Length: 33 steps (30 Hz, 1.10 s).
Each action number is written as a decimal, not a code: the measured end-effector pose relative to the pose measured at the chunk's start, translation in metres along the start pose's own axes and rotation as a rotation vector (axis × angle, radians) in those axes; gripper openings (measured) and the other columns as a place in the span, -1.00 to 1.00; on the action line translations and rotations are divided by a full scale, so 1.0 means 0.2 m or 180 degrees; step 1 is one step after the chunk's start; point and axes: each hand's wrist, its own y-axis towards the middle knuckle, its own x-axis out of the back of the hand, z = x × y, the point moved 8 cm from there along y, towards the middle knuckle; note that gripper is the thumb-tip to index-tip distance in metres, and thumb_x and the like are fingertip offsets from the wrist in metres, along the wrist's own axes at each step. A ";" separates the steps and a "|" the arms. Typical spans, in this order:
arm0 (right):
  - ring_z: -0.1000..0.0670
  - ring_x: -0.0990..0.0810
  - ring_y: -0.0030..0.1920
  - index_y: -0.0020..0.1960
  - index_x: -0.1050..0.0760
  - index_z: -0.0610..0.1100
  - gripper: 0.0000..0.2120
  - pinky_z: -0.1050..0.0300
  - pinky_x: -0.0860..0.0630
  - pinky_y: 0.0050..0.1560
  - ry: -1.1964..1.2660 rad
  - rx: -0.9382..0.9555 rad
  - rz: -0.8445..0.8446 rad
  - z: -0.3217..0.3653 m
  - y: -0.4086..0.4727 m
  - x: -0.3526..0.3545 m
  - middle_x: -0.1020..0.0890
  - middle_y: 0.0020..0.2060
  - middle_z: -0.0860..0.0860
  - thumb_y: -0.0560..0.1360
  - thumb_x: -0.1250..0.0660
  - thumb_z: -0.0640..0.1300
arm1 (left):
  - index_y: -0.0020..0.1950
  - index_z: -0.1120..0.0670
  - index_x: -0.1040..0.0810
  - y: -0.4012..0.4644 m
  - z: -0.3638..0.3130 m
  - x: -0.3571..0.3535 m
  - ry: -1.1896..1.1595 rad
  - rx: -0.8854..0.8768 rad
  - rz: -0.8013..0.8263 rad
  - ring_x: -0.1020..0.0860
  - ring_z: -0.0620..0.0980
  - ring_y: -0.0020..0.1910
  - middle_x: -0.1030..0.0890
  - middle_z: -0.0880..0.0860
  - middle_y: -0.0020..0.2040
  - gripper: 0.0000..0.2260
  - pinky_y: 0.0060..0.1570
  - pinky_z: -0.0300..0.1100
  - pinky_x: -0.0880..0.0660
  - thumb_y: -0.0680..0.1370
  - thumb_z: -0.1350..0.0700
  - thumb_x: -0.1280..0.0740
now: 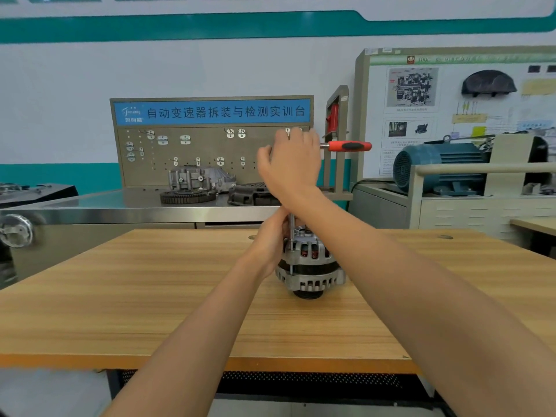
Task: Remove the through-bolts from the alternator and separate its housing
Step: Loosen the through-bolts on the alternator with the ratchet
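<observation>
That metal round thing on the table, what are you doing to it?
That is an alternator, a car part, standing on a wooden table. The left hand steadies it from the side. The right hand grips a ratchet with a red handle up high, and a long extension bar runs down to a bolt. The housing is not yet apart.

alternator [311, 264]: matt cast metal | table [150, 296]: smooth wood-grain top | ratchet handle [349, 145]: red-black plastic
</observation>
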 end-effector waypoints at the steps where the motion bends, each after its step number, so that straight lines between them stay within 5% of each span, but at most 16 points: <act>1: -0.08 -0.48 0.00 -0.09 -0.54 -0.20 -0.69 0.01 -0.22 0.35 0.0269 -0.0069 -0.0047 0.00 0.00 0.01 -0.56 -0.12 -0.08 0.54 -0.09 -0.05 | 0.00 -0.05 -0.60 0.00 0.00 0.00 0.0007 -0.0001 -0.0007 -0.62 -0.22 -0.08 -0.69 -0.13 -0.16 -0.74 0.07 -0.14 -0.41 0.64 -0.03 -0.12; 3: 0.01 -0.42 -0.27 -0.40 -0.38 -0.13 -0.63 0.12 -0.38 0.01 0.1281 -0.0331 0.0009 -0.03 0.02 0.01 -0.45 -0.39 0.01 0.56 -0.11 -0.09 | 0.05 -0.05 -0.60 0.00 0.00 -0.01 0.0002 0.0027 0.0054 -0.57 -0.13 0.09 -0.70 -0.11 -0.10 -0.73 0.18 -0.09 -0.38 0.64 -0.07 -0.11; 5: 0.04 -0.28 -0.44 -0.47 -0.22 -0.09 -0.56 0.17 -0.28 -0.30 0.2890 -0.1084 0.0186 -0.11 0.05 -0.04 -0.29 -0.56 0.06 0.58 -0.12 -0.13 | 0.09 -0.04 -0.60 -0.01 0.01 -0.01 0.0020 0.0098 0.0183 -0.54 -0.07 0.18 -0.70 -0.07 -0.01 -0.69 0.17 -0.10 -0.36 0.66 -0.09 -0.09; 9: 0.06 -0.40 -0.48 -0.34 -0.31 -0.14 -0.67 0.18 -0.45 -0.14 0.4748 -0.2074 0.0340 -0.19 0.04 -0.12 -0.27 -0.67 0.09 0.59 -0.06 -0.17 | 0.25 0.08 -0.55 -0.01 0.03 -0.02 0.0116 0.0193 0.0310 -0.54 -0.04 0.23 -0.66 0.00 0.15 -0.64 0.20 -0.06 -0.41 0.66 -0.07 -0.08; 12: 0.06 -0.34 -0.44 -0.43 -0.23 -0.12 -0.61 0.17 -0.36 -0.27 0.3826 -0.1389 0.0339 -0.15 0.04 -0.06 -0.29 -0.56 0.05 0.57 -0.10 -0.22 | 0.26 0.12 -0.54 -0.02 0.02 -0.01 0.0161 0.0124 0.0259 -0.54 -0.07 0.23 -0.65 0.00 0.14 -0.63 0.24 -0.07 -0.39 0.66 -0.06 -0.10; 16: -0.03 -0.42 -0.07 -0.06 -0.48 -0.19 -0.80 0.05 -0.33 0.15 0.0110 0.0095 -0.0082 -0.03 -0.02 0.01 -0.48 -0.15 -0.03 0.49 -0.16 -0.09 | 0.25 0.05 -0.57 -0.04 0.01 -0.01 0.0115 -0.0039 0.0148 -0.50 -0.04 0.28 -0.63 -0.02 0.19 -0.69 0.40 0.04 -0.30 0.63 -0.04 -0.18; 18: -0.04 -0.42 -0.05 -0.08 -0.49 -0.18 -0.79 0.05 -0.29 0.16 0.0164 0.0063 -0.0137 -0.03 -0.01 0.01 -0.48 -0.14 -0.04 0.49 -0.15 -0.07 | 0.21 0.02 -0.59 -0.05 0.00 -0.01 0.0118 -0.0040 0.0101 -0.50 -0.03 0.29 -0.64 -0.02 0.17 -0.72 0.41 0.07 -0.28 0.63 -0.04 -0.19; 20: 0.03 -0.36 -0.26 -0.37 -0.36 -0.11 -0.70 0.13 -0.30 -0.05 0.1197 -0.0184 -0.0020 -0.07 0.02 0.01 -0.41 -0.35 0.03 0.54 -0.15 -0.10 | 0.16 -0.04 -0.59 -0.05 0.00 0.01 0.0228 -0.0070 0.0044 -0.51 -0.06 0.27 -0.67 -0.06 0.09 -0.76 0.41 0.02 -0.27 0.64 -0.03 -0.17; 23: 0.06 -0.24 -0.47 -0.46 -0.18 -0.09 -0.57 0.16 -0.25 -0.31 0.3190 -0.1027 0.0598 -0.14 0.08 -0.06 -0.25 -0.56 0.05 0.58 -0.10 -0.16 | 0.12 -0.05 -0.58 -0.05 -0.04 0.01 0.0504 -0.0274 0.0000 -0.59 -0.15 0.13 -0.70 -0.06 0.00 -0.83 0.31 -0.15 -0.38 0.63 0.02 -0.22; 27: 0.08 -0.34 -0.49 -0.41 -0.26 -0.11 -0.63 0.10 -0.42 -0.09 0.4260 -0.1696 0.0706 -0.18 0.07 -0.11 -0.29 -0.65 0.09 0.59 -0.06 -0.18 | 0.17 0.06 -0.57 -0.05 -0.08 0.01 0.0595 -0.0245 0.0148 -0.65 -0.16 0.01 -0.69 -0.02 -0.01 -0.82 0.11 -0.32 -0.51 0.62 0.13 -0.25; 30: 0.06 -0.31 -0.39 -0.39 -0.27 -0.10 -0.64 0.12 -0.33 -0.22 0.2978 -0.1009 0.0396 -0.18 0.06 -0.06 -0.33 -0.48 0.04 0.58 -0.09 -0.17 | 0.17 0.14 -0.58 -0.04 -0.08 0.02 0.0596 -0.0251 0.0145 -0.66 -0.16 -0.08 -0.69 0.00 -0.06 -0.82 -0.03 -0.39 -0.53 0.61 0.19 -0.25; 33: -0.02 -0.41 -0.12 -0.11 -0.45 -0.15 -0.84 0.04 -0.30 0.07 0.0282 -0.0087 -0.0133 -0.10 -0.02 -0.01 -0.47 -0.18 -0.03 0.50 -0.16 -0.08 | 0.09 0.26 -0.62 -0.04 -0.08 0.03 0.0705 -0.0435 -0.0114 -0.65 -0.21 -0.21 -0.69 -0.02 -0.19 -0.83 -0.16 -0.46 -0.49 0.59 0.24 -0.29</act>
